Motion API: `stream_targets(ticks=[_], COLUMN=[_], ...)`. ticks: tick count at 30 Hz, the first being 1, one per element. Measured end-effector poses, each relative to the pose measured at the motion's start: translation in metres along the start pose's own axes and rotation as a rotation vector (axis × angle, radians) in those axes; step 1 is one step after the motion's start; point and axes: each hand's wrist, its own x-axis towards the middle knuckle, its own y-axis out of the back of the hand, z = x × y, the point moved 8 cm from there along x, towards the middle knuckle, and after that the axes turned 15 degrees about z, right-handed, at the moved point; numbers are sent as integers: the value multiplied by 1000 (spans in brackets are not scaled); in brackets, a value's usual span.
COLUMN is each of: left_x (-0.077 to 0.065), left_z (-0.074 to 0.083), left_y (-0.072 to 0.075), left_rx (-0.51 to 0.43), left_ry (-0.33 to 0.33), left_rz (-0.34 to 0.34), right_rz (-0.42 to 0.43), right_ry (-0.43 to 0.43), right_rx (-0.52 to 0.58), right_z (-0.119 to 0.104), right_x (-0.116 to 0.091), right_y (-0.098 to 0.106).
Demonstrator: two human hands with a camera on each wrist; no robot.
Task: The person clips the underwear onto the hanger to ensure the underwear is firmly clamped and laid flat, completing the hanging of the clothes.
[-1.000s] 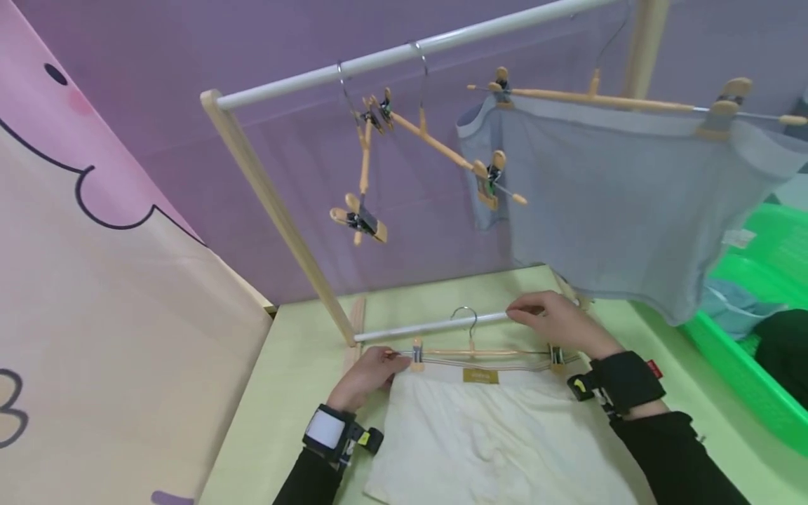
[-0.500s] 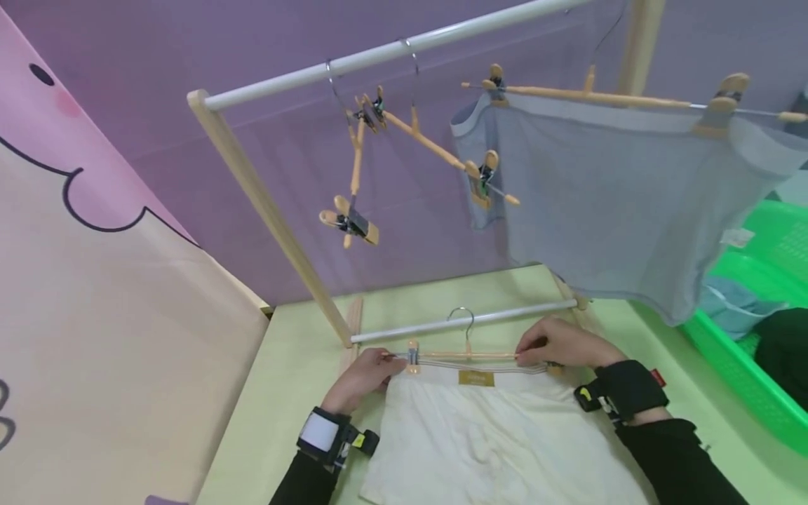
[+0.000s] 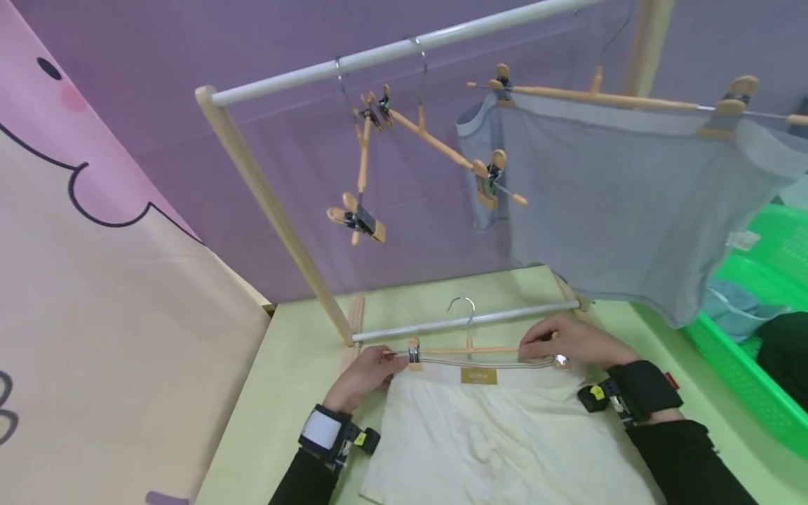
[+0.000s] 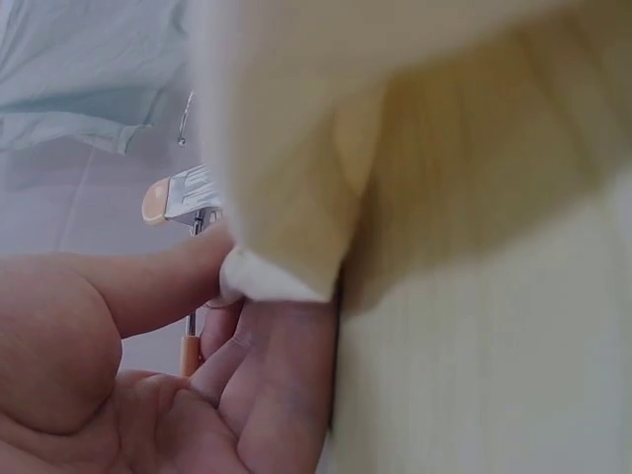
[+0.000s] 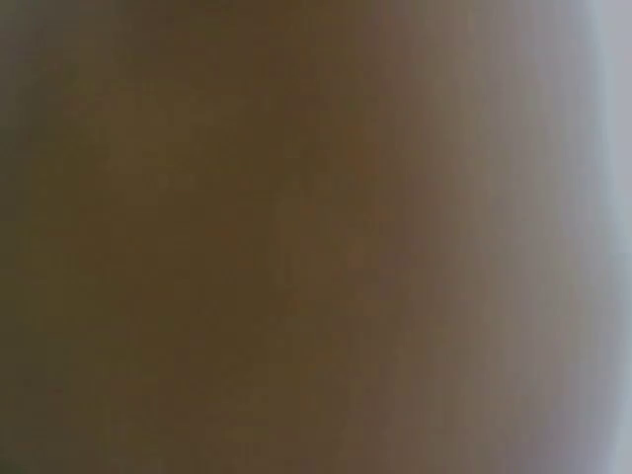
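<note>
Cream shorts: your right hand is now at the clip hanger

Over the last second, your right hand has come down from the lower rail of the rack to the hanger bar, just inside the right clip. Its thumb and forefinger are brought together there and appear to pinch the bar; your right wrist view is only a blur, so the exact grip cannot be checked. The hook sits slightly higher against the rail than it did a second ago.

Your left hand has stayed put. It pinches the left corner of the waistband between thumb and curled fingers, with no real gap left. One end of the hanger passes behind those fingers; you cannot tell whether they grip it too.

The shorts lie on the worktop, waistband toward its far edge, nearer its left edge than the green basket is. The left clip and right clip both overlap the waistband.

As a judgement, you now have control on both sides: cloth at the left, hanger at the right. Whether the right clip bites firmly is partly hidden by your fingers, so an uneven hold there is the likeliest weakness.
</note>
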Motion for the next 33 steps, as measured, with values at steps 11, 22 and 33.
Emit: stream_targets(ticks=[11,22,33], left_x=[0,-4,-10], left_z=[2,14,35], left_y=[3,33,89], left_rx=[16,80,243], left_ry=[-23,-63,-81], left_rz=[20,66,241], right_rz=[-6,-1,13], right_ry=[-36,-32,-36], right_rx=[78,52,45], right_z=[3,9,16], right_x=[-2,-2,-2], right_y=[-3,-1,-2])
